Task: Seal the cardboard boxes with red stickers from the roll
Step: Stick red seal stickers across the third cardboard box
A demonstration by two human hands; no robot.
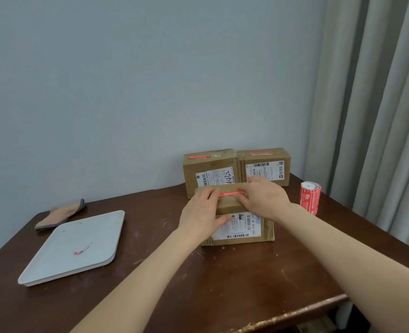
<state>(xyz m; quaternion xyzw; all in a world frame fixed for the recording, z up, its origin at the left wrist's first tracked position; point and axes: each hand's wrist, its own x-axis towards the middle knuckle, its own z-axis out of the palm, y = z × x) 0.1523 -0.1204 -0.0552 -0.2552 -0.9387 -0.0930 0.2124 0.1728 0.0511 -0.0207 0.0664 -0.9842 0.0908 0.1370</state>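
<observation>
Brown cardboard sits at the middle of the dark wooden table [222, 284]. The nearest box [240, 227] stands with its printed label facing the person. A red sticker [231, 193] runs along its top.

The left hand [203, 212] lies on the box at the sticker's left end, with its fingers laid flat on the top and the thumb spread against the labelled front. The right hand [263, 198] presses down at the sticker's right end with its fingers extended and close together. Neither hand is curled round anything.

Two more boxes stand side by side just behind, against the wall: the left back box [210, 171] and the right back box [264, 164]. Each has a red strip on its top.

The sticker roll [309, 197] stands upright to the right of the boxes, apart from them and near the curtain [379, 116]. Well to the left lies a white tray [54, 265] holding a small red scrap [82, 249]. A folded cloth [61, 212] lies just behind the tray.
</observation>
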